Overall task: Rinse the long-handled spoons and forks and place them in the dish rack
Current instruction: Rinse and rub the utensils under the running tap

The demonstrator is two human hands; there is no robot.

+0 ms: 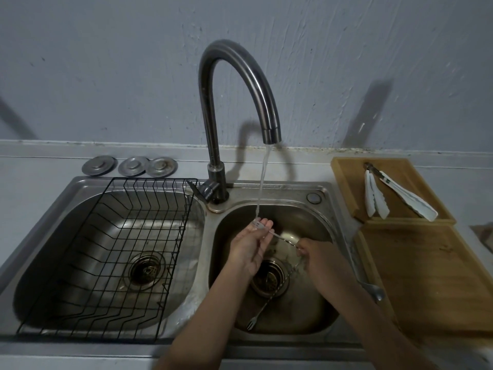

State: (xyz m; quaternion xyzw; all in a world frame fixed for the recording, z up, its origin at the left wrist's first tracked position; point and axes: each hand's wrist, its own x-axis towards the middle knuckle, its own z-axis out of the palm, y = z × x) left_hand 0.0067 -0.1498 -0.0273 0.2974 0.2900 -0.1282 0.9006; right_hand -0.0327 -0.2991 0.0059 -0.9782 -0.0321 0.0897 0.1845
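Note:
Water runs from the faucet (272, 134) into the right basin (314, 313). My right hand (317, 256) is shut on the twisted handle of a long-handled fork (280, 236). Its tines rest on the outstretched fingers of my left hand (249, 247), right under the stream. A second long fork (269, 297) lies slanted across this basin's drain, tines toward me; its upper end disappears behind my right hand. A long-handled spoon (373, 289) lies along the sink's right rim. The black wire dish rack (120, 249) sits in the left basin with nothing in it.
Three round metal drain covers (132, 166) lie on the counter behind the left basin. To the right of the sink are two wooden boards (426, 276); the far one carries white-tipped tongs (400, 194). The wall stands close behind the faucet.

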